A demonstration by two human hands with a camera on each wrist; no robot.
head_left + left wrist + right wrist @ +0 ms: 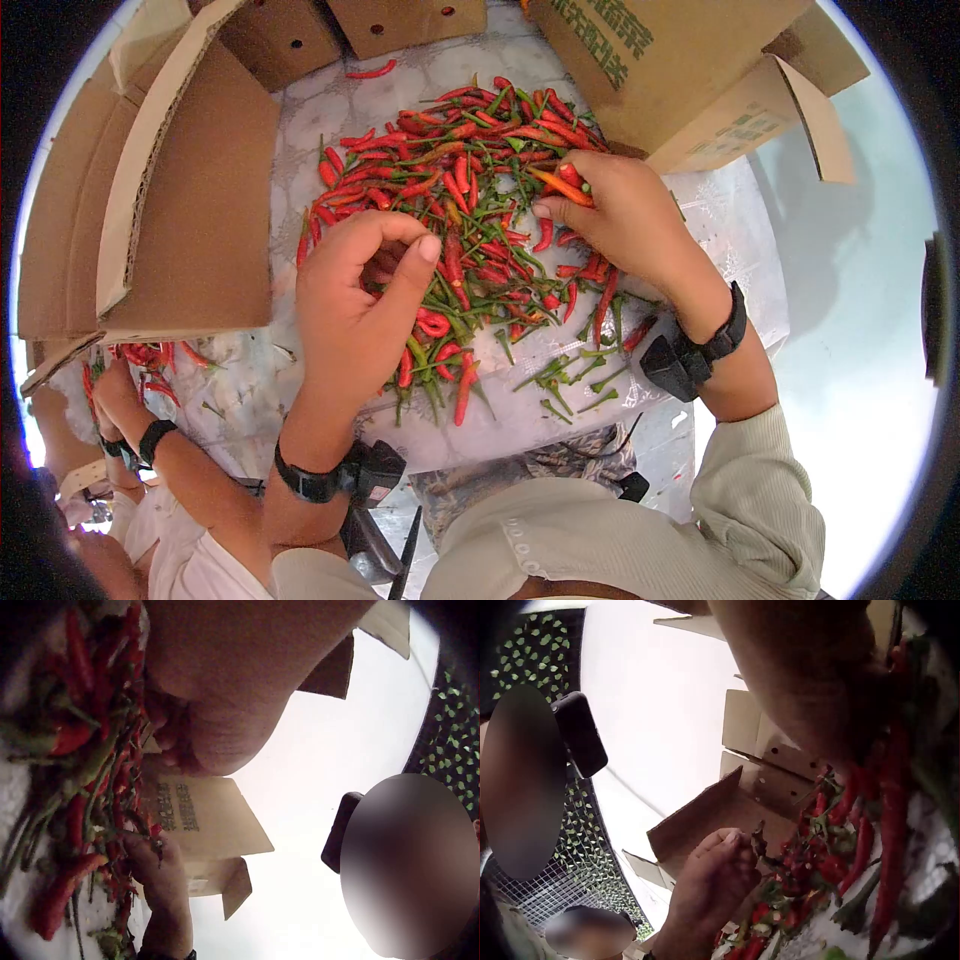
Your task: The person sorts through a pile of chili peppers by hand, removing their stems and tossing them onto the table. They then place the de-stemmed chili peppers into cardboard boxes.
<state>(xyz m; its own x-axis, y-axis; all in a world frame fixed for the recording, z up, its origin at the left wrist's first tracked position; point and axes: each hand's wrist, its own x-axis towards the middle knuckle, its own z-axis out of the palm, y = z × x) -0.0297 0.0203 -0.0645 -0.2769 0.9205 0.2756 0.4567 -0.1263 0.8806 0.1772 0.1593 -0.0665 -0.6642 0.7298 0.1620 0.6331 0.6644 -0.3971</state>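
A heap of red chili peppers (455, 185) with green stems covers the middle of the table. My right hand (625, 215) is at the heap's right side and holds chili peppers, with an orange-red chili (560, 186) between thumb and fingers. Over the heap's left part is my left hand (350, 290), its thumb and index finger curled toward each other. In the right wrist view a dark stem (759, 844) shows right by the left hand's fingertips; I cannot tell if they pinch it. Loose green stems (560, 380) lie at the near right.
Open cardboard boxes stand at the left (200, 190), back (400, 22) and right (690, 80) of the white-covered table (740, 240). At the lower left, another person's hand (118, 395) is by more red chilies (150, 355). One chili (371, 70) lies apart at the back.
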